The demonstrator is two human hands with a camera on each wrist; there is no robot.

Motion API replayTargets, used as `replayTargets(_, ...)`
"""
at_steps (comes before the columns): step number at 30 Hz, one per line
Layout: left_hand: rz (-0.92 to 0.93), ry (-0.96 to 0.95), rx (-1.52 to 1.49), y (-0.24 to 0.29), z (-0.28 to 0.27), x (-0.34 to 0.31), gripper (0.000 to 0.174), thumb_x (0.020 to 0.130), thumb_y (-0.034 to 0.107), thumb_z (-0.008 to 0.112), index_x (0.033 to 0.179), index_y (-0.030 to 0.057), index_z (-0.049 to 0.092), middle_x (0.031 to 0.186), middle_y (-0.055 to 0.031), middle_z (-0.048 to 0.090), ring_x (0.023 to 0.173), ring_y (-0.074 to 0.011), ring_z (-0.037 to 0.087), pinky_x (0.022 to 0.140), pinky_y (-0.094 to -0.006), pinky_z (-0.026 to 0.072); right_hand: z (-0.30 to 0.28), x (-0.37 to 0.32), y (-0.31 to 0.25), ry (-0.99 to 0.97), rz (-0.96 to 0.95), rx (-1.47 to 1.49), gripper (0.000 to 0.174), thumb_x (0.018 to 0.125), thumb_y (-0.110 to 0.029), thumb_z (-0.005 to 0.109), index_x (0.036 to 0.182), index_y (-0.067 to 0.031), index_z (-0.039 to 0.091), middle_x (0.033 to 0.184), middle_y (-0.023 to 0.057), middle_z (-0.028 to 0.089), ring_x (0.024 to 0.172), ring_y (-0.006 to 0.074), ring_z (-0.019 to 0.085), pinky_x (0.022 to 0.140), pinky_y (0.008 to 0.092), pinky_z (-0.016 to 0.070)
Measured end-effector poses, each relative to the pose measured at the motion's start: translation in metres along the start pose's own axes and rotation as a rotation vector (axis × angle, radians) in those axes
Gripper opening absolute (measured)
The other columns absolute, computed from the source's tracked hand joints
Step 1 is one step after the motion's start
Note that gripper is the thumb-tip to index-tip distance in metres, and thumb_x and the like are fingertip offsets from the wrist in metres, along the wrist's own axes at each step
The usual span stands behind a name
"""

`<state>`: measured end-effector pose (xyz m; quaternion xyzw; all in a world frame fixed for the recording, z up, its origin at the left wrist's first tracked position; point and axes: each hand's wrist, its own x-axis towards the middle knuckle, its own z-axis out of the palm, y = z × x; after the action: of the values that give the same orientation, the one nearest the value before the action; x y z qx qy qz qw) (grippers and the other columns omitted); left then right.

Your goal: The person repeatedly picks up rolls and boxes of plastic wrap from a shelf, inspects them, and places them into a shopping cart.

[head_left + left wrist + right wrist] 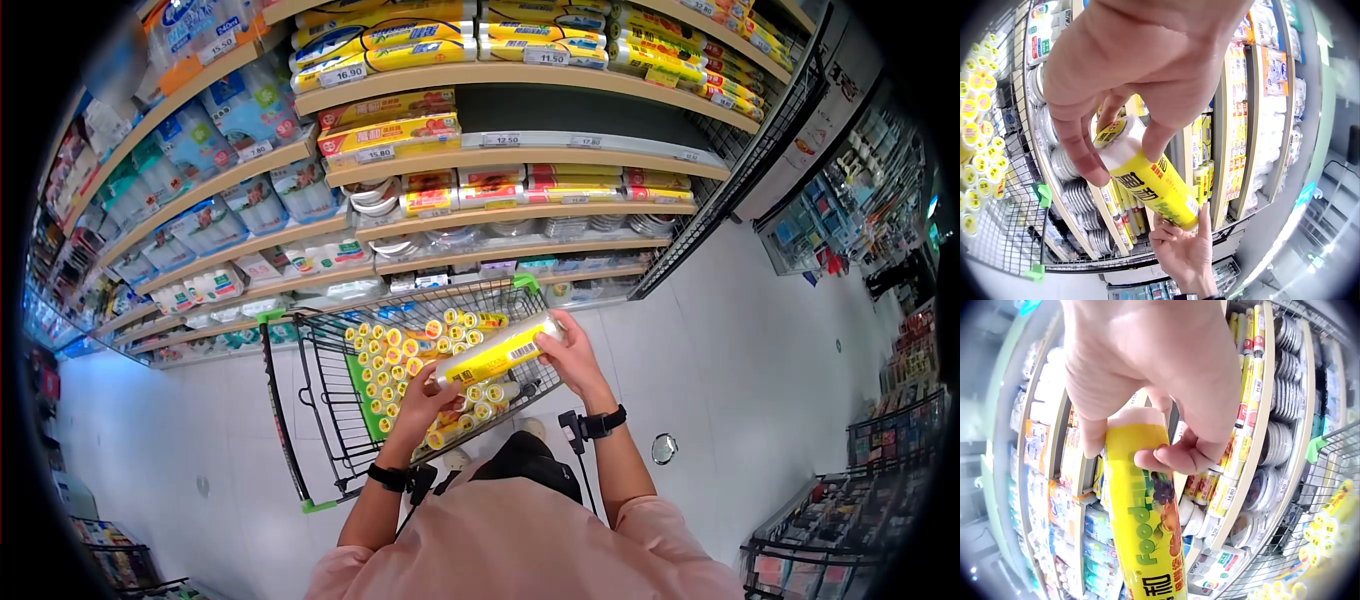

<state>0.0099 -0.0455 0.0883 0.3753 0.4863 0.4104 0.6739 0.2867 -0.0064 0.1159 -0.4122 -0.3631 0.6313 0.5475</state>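
A yellow-labelled roll with whitish ends (497,352) is held tilted above a shopping cart, one end in each hand. My left hand (424,408) grips its lower left end; in the left wrist view that hand (1135,69) has thumb and fingers around the roll (1155,187). My right hand (575,358) holds the upper right end, and in the right wrist view its thumb and fingers (1175,457) pinch the roll (1141,506), whose label reads "Food". Many similar rolls (395,355) stand and lie in the cart below.
The wire cart (330,440) with green corners stands between me and the shelves. Shelf edges (530,158) carry price tags, with boxed rolls (390,137), stacked plates and packaged goods. Pale floor (690,370) extends to the right, and wire baskets of goods (830,560) stand at the lower right.
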Motion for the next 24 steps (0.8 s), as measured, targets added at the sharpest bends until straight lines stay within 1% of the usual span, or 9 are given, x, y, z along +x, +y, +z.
replayTargets(2, -0.030, -0.052, 0.071, -0.016, -0.013, 0.000, 0.044, 0.097, 0.023, 0.061, 0.132, -0.0008, 0.048, 0.096, -0.0102, 0.067, 0.079, -0.0172, 0.069, 0.070, -0.0263, 0.0565, 0.001, -0.002, 0.008, 0.000, 0.033, -0.020, 0.051, 0.086, -0.007, 0.073, 0.129, -0.0013, 0.046, 0.101, 0.0057, 0.063, 0.074, 0.0078, 0.059, 0.058, 0.0204, 0.0487)
replayTargets(6, -0.292, -0.079, -0.032, -0.024, -0.015, 0.003, 0.045, 0.098, 0.025, 0.059, 0.133, -0.0011, 0.047, 0.097, -0.0113, 0.068, 0.078, -0.0164, 0.067, 0.070, -0.0268, 0.0558, -0.018, -0.002, 0.020, 0.009, 0.141, -0.128, 0.056, 0.084, -0.008, 0.075, 0.130, -0.0018, 0.045, 0.100, 0.0057, 0.063, 0.078, 0.0090, 0.061, 0.061, 0.0216, 0.0505)
replayTargets(10, -0.253, -0.036, 0.011, -0.026, -0.015, 0.008, 0.039, 0.098, 0.024, 0.059, 0.132, 0.0053, 0.052, 0.103, -0.0117, 0.069, 0.083, -0.0149, 0.067, 0.074, -0.0287, 0.0549, -0.023, 0.013, 0.024, 0.082, 0.103, -0.289, 0.060, 0.080, -0.013, 0.080, 0.129, -0.0022, 0.047, 0.098, 0.0050, 0.065, 0.082, 0.0109, 0.063, 0.067, 0.0239, 0.0531)
replayTargets(13, -0.212, -0.031, 0.042, -0.029, -0.025, 0.020, 0.037, 0.098, 0.022, 0.058, 0.132, 0.0071, 0.053, 0.103, -0.0102, 0.069, 0.084, -0.0146, 0.066, 0.074, -0.0293, 0.0545, -0.060, 0.047, 0.080, 0.049, -0.015, -0.511, 0.060, 0.076, -0.016, 0.083, 0.124, -0.0027, 0.051, 0.100, 0.0043, 0.065, 0.083, 0.0109, 0.063, 0.070, 0.0265, 0.0541)
replayTargets(14, -0.218, -0.020, 0.047, -0.026, -0.027, 0.023, 0.033, 0.098, 0.020, 0.057, 0.128, 0.0064, 0.055, 0.103, -0.0092, 0.069, 0.086, -0.0151, 0.066, 0.074, -0.0291, 0.0537, -0.067, 0.057, 0.088, 0.039, 0.016, -0.575, 0.057, 0.073, -0.016, 0.084, 0.118, -0.0027, 0.053, 0.104, 0.0072, 0.064, 0.088, 0.0167, 0.064, 0.077, 0.0319, 0.0539)
replayTargets(17, -0.248, 0.039, 0.028, -0.008, -0.026, 0.029, 0.029, 0.098, 0.020, 0.057, 0.124, 0.0066, 0.057, 0.103, -0.0097, 0.069, 0.087, -0.0152, 0.066, 0.074, -0.0291, 0.0532, -0.078, 0.084, 0.109, 0.115, -0.027, -0.967, 0.057, 0.069, -0.015, 0.085, 0.115, -0.0025, 0.053, 0.106, 0.0112, 0.063, 0.094, 0.0234, 0.064, 0.084, 0.0355, 0.0516)
replayTargets(18, -0.237, 0.080, 0.055, -0.001, -0.023, 0.030, 0.030, 0.098, 0.020, 0.056, 0.124, 0.0042, 0.056, 0.105, -0.0118, 0.067, 0.087, -0.0185, 0.065, 0.077, -0.0310, 0.0539, -0.092, 0.098, 0.129, 0.095, 0.003, -0.958, 0.063, 0.066, -0.017, 0.086, 0.116, -0.0047, 0.051, 0.106, 0.0157, 0.063, 0.101, 0.0323, 0.062, 0.088, 0.0401, 0.0494)
replayTargets(22, -0.285, 0.182, 0.008, -0.012, -0.034, 0.046, 0.027, 0.098, 0.018, 0.055, 0.120, 0.0023, 0.056, 0.103, -0.0118, 0.067, 0.086, -0.0183, 0.065, 0.076, -0.0296, 0.0535, -0.118, 0.136, 0.178, 0.146, 0.222, -1.086, 0.065, 0.067, -0.014, 0.084, 0.117, -0.0084, 0.044, 0.107, 0.0197, 0.064, 0.103, 0.0400, 0.061, 0.084, 0.0470, 0.0497)
replayTargets(24, -0.289, 0.225, -0.033, -0.016, -0.035, 0.051, 0.022, 0.098, 0.015, 0.056, 0.117, 0.0037, 0.058, 0.102, -0.0114, 0.068, 0.087, -0.0189, 0.066, 0.074, -0.0288, 0.0540, -0.131, 0.156, 0.204, 0.146, 0.233, -1.108, 0.061, 0.069, -0.014, 0.082, 0.117, -0.0083, 0.044, 0.105, 0.0189, 0.065, 0.099, 0.0392, 0.063, 0.082, 0.0456, 0.0506)
